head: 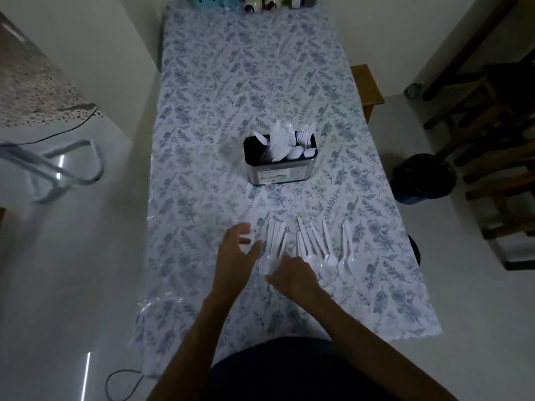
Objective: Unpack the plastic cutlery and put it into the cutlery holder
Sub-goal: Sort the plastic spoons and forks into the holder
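Note:
A black cutlery holder (279, 168) stands mid-table with white plastic knives, spoons and forks upright in its compartments. Nearer me, several white plastic spoons (324, 250) lie in loose groups on the floral tablecloth. My right hand (292, 274) grips the bowl ends of a small bunch of spoons (275, 241), whose handles point away from me. My left hand (237, 253) hovers just left of that bunch, fingers spread and relaxed, holding nothing.
The long table (202, 140) carries jars and a blue box (208, 0) at its far end. A black bin (422, 178) and wooden chairs (492, 111) stand on the right, a metal chair frame (58, 166) on the left. A cable (121, 383) lies on the floor.

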Motion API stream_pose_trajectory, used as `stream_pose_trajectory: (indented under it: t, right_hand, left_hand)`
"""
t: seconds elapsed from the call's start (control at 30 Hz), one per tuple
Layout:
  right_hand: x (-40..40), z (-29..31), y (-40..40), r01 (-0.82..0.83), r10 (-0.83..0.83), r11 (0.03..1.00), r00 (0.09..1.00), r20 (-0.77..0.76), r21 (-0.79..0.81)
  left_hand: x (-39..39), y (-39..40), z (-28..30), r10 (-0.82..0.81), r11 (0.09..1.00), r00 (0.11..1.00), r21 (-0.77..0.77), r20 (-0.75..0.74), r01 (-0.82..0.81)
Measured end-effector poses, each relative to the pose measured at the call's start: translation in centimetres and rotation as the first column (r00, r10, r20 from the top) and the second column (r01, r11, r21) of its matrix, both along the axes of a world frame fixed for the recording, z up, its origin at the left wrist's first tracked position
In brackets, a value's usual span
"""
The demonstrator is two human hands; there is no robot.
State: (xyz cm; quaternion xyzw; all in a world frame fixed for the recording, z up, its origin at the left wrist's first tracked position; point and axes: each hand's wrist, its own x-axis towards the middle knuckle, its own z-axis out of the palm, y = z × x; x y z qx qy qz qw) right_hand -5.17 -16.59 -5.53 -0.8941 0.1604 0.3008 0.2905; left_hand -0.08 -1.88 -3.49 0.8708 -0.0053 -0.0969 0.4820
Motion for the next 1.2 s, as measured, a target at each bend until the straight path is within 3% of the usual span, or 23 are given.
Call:
stream_pose_trajectory:
  t: [0.2,0.23,0.3,0.37,0.43,0.5,0.57,0.63,0.7,0.8,1.0,1.13,1.2]
  right_hand:
    - [-2.3,0.2,-1.1,0.005,-0.006,1.000,0.999,0.054,0.021]
    - [-2.9,0.6,-1.5,0.009,-0.010,1.000,0.997,0.075,0.017]
    - [-4.1,1.8,-2.0,0.036,-0.046,0.997,0.988,0.146,0.074]
    - [-5.1,3.2,-2.5,0.093,-0.135,0.972,0.973,0.187,0.217]
    - [-5.9,3.8,-3.4,0.232,-0.297,0.917,0.940,0.170,0.323]
    - [-6.3,3.4,-4.7,0.358,-0.407,0.904,0.888,0.214,0.231]
    - [-6.8,2.1,-5.7,0.352,-0.352,0.935,0.904,0.242,0.045]
    - [-6.9,0.8,-5.6,0.295,-0.284,0.954,0.945,0.163,-0.047]
    - [-6.8,-0.3,-4.9,0.223,-0.212,0.969,0.971,0.109,-0.102]
    - [-6.3,-1.1,-3.9,0.173,-0.149,0.970,0.978,0.146,-0.171]
    - [-7.3,-0.3,-3.9,0.372,-0.363,0.928,0.883,0.298,0.029]
    - [-8.8,0.9,-4.2,0.306,-0.228,0.951,0.785,0.575,-0.040]
    - [-9.0,1.8,-4.4,0.271,-0.188,0.962,0.729,0.658,-0.025]
  left_hand:
    - [-3.6,1.1,-1.2,-0.089,0.993,0.996,0.084,0.015,0.087]
    - [-3.6,0.7,-1.4,-0.202,0.971,0.978,0.138,0.058,0.193]
    - [-3.7,-0.1,-2.5,-0.499,0.850,0.853,0.277,0.154,0.448]
    - [-3.9,-1.2,-2.9,-0.637,0.755,0.751,0.340,0.176,0.561]
    - [-4.1,-2.1,-2.9,-0.643,0.752,0.742,0.338,0.189,0.566]
    - [-4.0,-2.3,-2.6,-0.549,0.827,0.810,0.278,0.206,0.489]
    - [-3.7,-2.1,-1.7,-0.398,0.909,0.903,0.201,0.162,0.365]
    - [-3.6,-1.9,-0.3,-0.280,0.954,0.957,0.131,0.079,0.268]
    - [-3.6,-2.0,0.8,-0.211,0.975,0.976,0.085,0.048,0.207]
    - [-3.9,-2.4,1.3,-0.189,0.978,0.981,0.093,0.038,0.184]
    - [-4.3,-3.0,-0.3,-0.369,0.927,0.918,0.126,0.145,0.353]
    - [-3.9,-3.9,-1.1,-0.588,0.804,0.766,0.293,0.259,0.518]
    - [-4.3,-4.8,-0.3,-0.638,0.761,0.751,0.286,0.170,0.582]
